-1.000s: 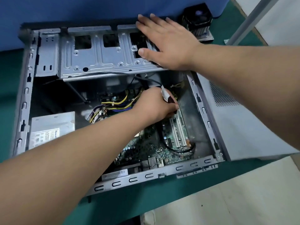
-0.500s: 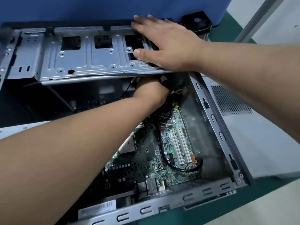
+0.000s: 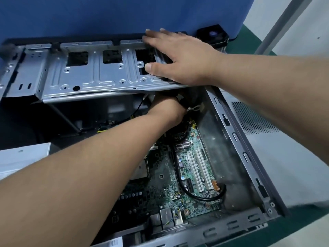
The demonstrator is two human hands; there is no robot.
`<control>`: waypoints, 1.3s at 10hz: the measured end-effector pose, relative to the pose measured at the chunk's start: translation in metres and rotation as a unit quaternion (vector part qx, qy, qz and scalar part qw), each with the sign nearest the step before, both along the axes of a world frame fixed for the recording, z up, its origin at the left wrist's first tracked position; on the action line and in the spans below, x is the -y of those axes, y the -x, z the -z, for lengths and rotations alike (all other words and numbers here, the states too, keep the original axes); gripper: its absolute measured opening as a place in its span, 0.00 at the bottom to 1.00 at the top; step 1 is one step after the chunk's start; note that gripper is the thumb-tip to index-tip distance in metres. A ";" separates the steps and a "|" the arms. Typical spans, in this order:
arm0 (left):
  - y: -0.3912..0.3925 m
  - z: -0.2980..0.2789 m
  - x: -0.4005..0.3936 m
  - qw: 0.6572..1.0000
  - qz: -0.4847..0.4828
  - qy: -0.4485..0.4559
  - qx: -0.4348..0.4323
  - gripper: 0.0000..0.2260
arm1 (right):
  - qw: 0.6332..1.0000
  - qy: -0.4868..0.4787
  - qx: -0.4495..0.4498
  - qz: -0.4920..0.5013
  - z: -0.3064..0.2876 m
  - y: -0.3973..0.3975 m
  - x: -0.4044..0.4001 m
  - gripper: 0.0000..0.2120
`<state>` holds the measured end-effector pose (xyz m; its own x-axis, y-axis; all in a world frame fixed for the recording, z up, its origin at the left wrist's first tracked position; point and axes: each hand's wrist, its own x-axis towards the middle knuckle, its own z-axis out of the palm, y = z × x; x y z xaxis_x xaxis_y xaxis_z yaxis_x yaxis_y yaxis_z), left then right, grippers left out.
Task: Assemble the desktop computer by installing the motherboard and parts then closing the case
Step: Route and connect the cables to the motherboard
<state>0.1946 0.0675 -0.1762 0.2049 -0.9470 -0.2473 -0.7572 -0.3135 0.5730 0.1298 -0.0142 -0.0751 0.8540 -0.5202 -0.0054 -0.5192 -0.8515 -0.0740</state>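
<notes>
Blue wall behind | L hand (image 3: pixel 167 107) deeper under drive cage (image 3: pixel 99 75), grip hidden | R hand (image 3: pixel 179 59) flat, unchanged

The computer case (image 3: pixel 238 139) lies on its side, open on top. Inside, flat on the bottom, sits the green motherboard (image 3: pixel 187 175) with 2 long white slots. A gray metal drive cage (image 3: pixel 92 77) with 3 square holes spans the far end, above the board.
</notes>
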 end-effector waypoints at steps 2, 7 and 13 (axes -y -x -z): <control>0.000 -0.004 0.001 0.999 0.024 -0.045 0.015 0.19 | 1.000 -0.001 0.001 0.002 -0.001 0.001 -0.001 0.36; 0.006 -0.005 -0.006 1.000 -0.022 0.008 0.006 0.16 | 1.000 -0.005 0.008 0.003 -0.002 0.001 -0.002 0.36; 0.003 -0.009 -0.009 0.998 0.023 0.050 -0.020 0.21 | 1.000 -0.009 0.009 0.005 -0.003 0.001 -0.002 0.36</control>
<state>0.1919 0.0761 -0.1675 0.1531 -0.9753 -0.1589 -0.7455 -0.2196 0.6293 0.1285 -0.0123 -0.0724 0.8491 -0.5282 0.0005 -0.5256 -0.8450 -0.0987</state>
